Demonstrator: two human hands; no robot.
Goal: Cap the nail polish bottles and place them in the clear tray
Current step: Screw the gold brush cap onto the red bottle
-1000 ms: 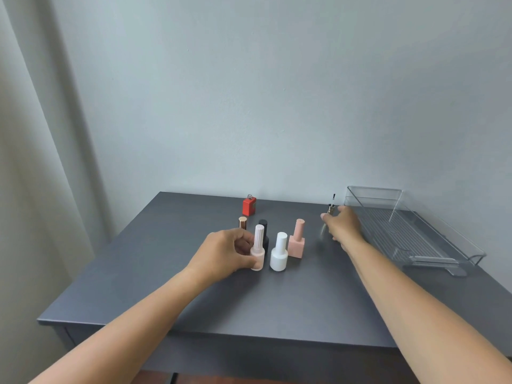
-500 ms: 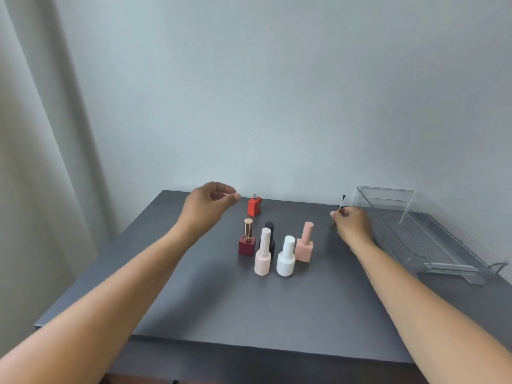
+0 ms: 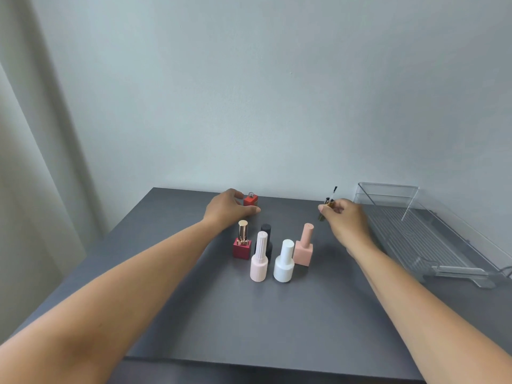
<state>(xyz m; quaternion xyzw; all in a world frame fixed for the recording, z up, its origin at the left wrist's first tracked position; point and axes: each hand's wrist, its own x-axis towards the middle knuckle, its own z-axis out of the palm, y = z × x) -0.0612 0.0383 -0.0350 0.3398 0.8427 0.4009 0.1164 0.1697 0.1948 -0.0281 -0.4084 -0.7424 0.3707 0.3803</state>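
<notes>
An uncapped red nail polish bottle (image 3: 250,200) stands at the back of the dark table (image 3: 249,314). My left hand (image 3: 228,209) curls round it, thumb along its front and fingers at its left side. My right hand (image 3: 346,220) pinches a gold brush cap (image 3: 330,202), its black brush pointing up, just left of the clear tray (image 3: 388,186). Several capped bottles stand between my arms: dark red with a gold cap (image 3: 242,245), black (image 3: 266,230), pale pink ribbed (image 3: 259,261), white (image 3: 284,261) and peach (image 3: 304,246).
The clear tray lies along the table's right side with nothing visible in it. A grey wall stands right behind the table, and a pale curtain (image 3: 33,162) hangs at the left. The table's front edge runs just above the frame's bottom.
My left hand let go of the pale pink bottle, rose, then came down at the red bottle at the back. My right hand lifted the brush cap and holds it near the tray.
</notes>
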